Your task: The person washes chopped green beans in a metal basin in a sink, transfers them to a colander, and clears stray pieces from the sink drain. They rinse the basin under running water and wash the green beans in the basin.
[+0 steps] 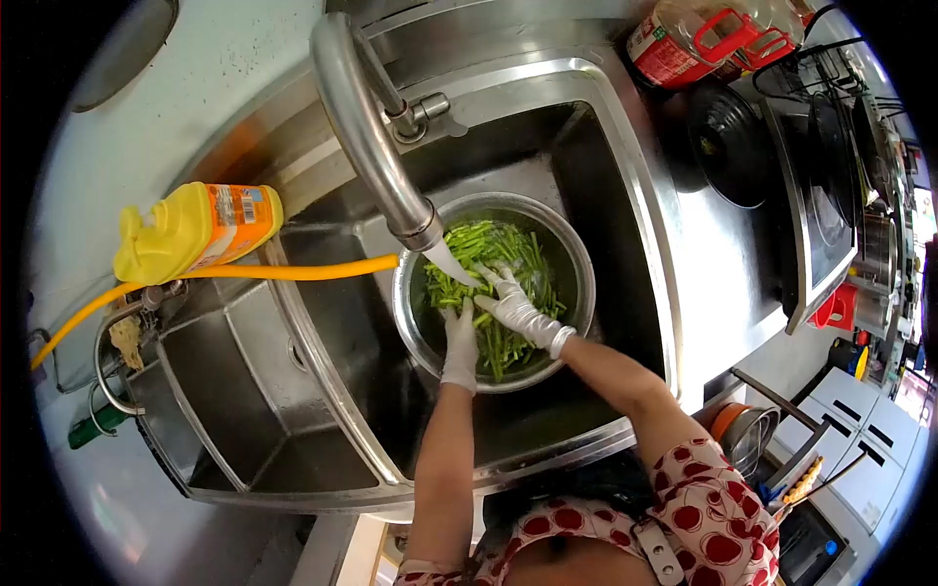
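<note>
A round metal bowl (584, 303) stands in the sink basin, holding water and cut green stems (503, 352). Water (451, 264) runs from the curved metal faucet (366, 127) into the bowl. Both hands wear thin whitish gloves. My left hand (460, 342) reaches into the bowl's near left part, fingers stretched out against the stems and their tips partly hidden. Over the middle of the stems lies my right hand (520, 313), its fingers extended and apart, touching the stems near the stream.
A yellow jug (200, 232) lies on the ledge at left, beside a yellow hose (322, 272) reaching toward the bowl. A smaller sink basin (230, 361) adjoins on the left. Red-handled bottles (674, 44) and a black lid (728, 145) stand at right.
</note>
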`<state>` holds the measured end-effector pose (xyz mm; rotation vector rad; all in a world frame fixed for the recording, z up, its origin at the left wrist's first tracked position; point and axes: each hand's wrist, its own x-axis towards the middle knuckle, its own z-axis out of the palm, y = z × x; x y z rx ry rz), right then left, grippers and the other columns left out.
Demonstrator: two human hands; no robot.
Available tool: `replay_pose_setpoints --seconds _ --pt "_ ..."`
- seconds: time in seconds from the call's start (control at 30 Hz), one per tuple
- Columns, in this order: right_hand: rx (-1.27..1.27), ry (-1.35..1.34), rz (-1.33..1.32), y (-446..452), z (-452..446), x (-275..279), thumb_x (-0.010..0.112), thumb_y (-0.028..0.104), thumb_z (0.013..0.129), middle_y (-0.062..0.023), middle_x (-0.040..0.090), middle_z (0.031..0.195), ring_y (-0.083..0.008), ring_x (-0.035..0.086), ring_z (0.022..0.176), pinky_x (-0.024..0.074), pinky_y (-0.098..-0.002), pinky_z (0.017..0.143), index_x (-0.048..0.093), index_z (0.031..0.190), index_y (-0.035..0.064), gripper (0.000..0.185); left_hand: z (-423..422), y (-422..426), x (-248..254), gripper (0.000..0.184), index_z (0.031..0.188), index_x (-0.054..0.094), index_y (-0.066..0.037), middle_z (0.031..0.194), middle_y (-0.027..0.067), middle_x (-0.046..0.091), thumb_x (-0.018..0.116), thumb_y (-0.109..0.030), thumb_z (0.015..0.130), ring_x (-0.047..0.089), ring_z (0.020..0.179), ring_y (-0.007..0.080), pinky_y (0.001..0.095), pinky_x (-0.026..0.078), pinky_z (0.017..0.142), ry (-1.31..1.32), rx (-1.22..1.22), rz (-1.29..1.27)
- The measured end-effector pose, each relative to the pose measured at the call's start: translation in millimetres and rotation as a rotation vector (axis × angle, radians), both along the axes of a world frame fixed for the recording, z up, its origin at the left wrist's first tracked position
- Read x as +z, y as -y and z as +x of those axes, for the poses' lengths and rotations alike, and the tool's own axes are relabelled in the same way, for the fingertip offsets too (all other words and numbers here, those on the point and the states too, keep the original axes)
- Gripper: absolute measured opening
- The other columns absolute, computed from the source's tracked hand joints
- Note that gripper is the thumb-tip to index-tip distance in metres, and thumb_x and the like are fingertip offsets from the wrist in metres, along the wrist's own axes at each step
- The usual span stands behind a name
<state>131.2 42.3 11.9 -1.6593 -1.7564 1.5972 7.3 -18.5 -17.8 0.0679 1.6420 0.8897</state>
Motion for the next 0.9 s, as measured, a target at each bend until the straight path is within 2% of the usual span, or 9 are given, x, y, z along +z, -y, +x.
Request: replay_pose_setpoints --seconds 0.1,0.13,0.23,0.37,0.5,0.57,0.77,0.83,0.9 --pt "-0.036 0.197 0.174 -19.6 31.6 -24.4 0.066 0.023 0.080 -0.0203 0.029 0.144 -0.0399 0.033 0.129 0.0347 -0.0433 0.102 0.041 0.137 0.0136 0.063 -13.2 -21.3 46.0 0.063 0.137 0.033 0.005 0.138 0.0146 0.041 0.058 -0.030 0.090 0.040 0.124 0.0270 0.0335 0.033 0.102 -0.180 -0.085 -0.104" --pt "0.044 0.391 0.174 -22.1 38.2 -7.4 0.065 0.025 0.081 -0.0170 0.028 0.145 -0.0403 0.037 0.126 0.0380 -0.0440 0.099 0.039 0.137 0.0132 0.063 -35.7 -19.5 36.5 0.089 0.142 0.020 0.002 0.144 0.0213 0.029 0.068 -0.040 0.081 0.033 0.130 0.0349 0.0401 0.030 0.104 0.022 -0.257 0.069" --pt "0.169 0.714 0.279 -12.8 49.5 13.2 0.067 0.030 0.080 -0.0158 0.027 0.143 -0.0376 0.043 0.118 0.0443 -0.0469 0.091 0.033 0.139 0.0120 0.070 -17.6 -7.4 35.9 0.098 0.142 0.016 0.003 0.139 0.0287 0.026 0.074 -0.039 0.074 0.043 0.119 0.0403 0.0407 0.037 0.098 -0.638 -0.608 -0.039" --pt "-0.296 0.547 -0.286 16.4 19.4 0.4 0.075 0.037 0.071 -0.0267 0.019 0.141 -0.0462 0.033 0.124 0.0404 -0.0446 0.099 0.021 0.143 0.0088 0.093 25.5 -0.3 65.0 0.125 0.144 -0.009 -0.003 0.130 0.0378 0.027 0.083 -0.029 0.063 0.044 0.116 0.0453 0.0399 0.046 0.088 -0.594 -1.205 -0.318" --pt "-0.652 -0.193 -0.398 19.1 12.2 -51.4 0.074 0.025 0.073 -0.0221 0.059 0.113 -0.0314 0.058 0.104 0.0444 -0.0330 0.091 0.041 0.131 -0.0049 0.073 21.7 20.1 4.8 0.092 0.146 0.006 -0.003 0.129 0.0211 0.042 0.061 0.003 0.073 0.052 0.108 0.0298 0.0344 0.042 0.093 -0.139 -0.213 0.139" --pt "-0.347 0.088 -0.224 -4.1 24.8 -18.4 0.071 0.031 0.075 -0.0282 0.055 0.119 -0.0364 0.054 0.111 0.0417 -0.0364 0.096 0.044 0.130 -0.0053 0.072 11.8 7.1 32.9 0.077 0.144 0.018 -0.001 0.120 0.0157 0.052 0.060 -0.001 0.079 0.052 0.104 0.0248 0.0315 0.040 0.093 0.115 0.056 0.271" --pt "0.075 0.481 0.307 -5.4 42.2 9.9 0.069 0.034 0.076 -0.0254 0.024 0.144 -0.0472 0.026 0.130 0.0313 -0.0525 0.103 0.021 0.144 0.0131 0.086 0.9 22.7 37.9 0.078 0.139 0.031 -0.001 0.139 0.0290 0.028 0.070 -0.031 0.078 0.029 0.127 0.0454 0.0475 0.030 0.103 -1.022 -0.917 0.202" --pt "0.517 0.612 0.248 15.3 29.9 28.1 0.068 0.039 0.076 -0.0240 0.015 0.148 -0.0467 0.017 0.135 0.0245 -0.0589 0.104 0.018 0.146 0.0189 0.089 21.2 26.7 44.0 0.076 0.141 0.033 -0.010 0.145 0.0275 0.021 0.062 -0.046 0.081 0.016 0.135 0.0442 0.0575 0.018 0.106 -1.188 -1.640 0.027" --pt "0.867 0.575 0.337 6.9 49.1 27.3 0.068 0.043 0.076 -0.0216 0.013 0.150 -0.0423 0.014 0.137 0.0243 -0.0580 0.104 0.016 0.147 0.0220 0.091 11.6 25.9 46.7 0.069 0.142 0.033 -0.014 0.148 0.0227 0.020 0.055 -0.046 0.084 0.016 0.136 0.0435 0.0593 0.010 0.107 -1.014 -1.756 -0.054"
